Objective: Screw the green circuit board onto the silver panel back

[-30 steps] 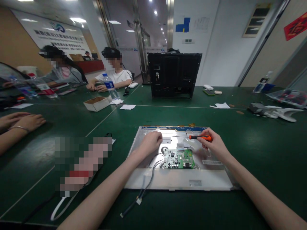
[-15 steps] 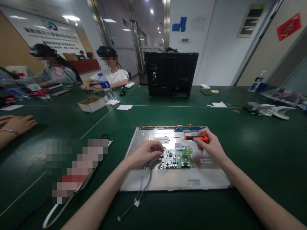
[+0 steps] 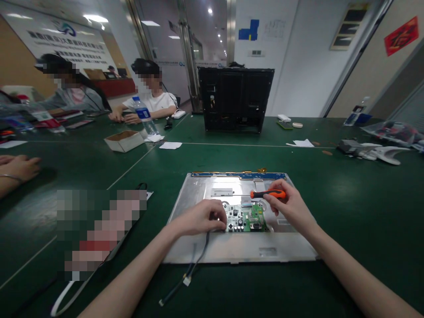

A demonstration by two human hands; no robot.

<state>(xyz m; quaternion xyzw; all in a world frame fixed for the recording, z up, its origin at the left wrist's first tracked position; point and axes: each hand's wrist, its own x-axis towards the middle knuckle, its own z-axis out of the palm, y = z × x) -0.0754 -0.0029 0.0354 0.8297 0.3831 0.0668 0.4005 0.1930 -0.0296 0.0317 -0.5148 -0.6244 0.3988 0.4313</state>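
A silver display panel lies flat on the green table, with a green circuit board on its middle. My right hand is closed around the handle of an orange and black screwdriver, whose shaft points left above the board's far side. At the board's left edge, my left hand has its fingers curled together; what they pinch, if anything, is hidden. A dark cable runs from under this hand over the panel's near edge to white connectors on the table.
A black monitor casing stands at the far side. An open white box and a water bottle are at the left. A person's hand rests at the left edge. Grey and white parts lie at the right.
My left hand has shifted down along the board's left edge, its fingers more curled. The screwdriver has moved slightly left and down with my right hand. The other person's hand has shifted left in view.
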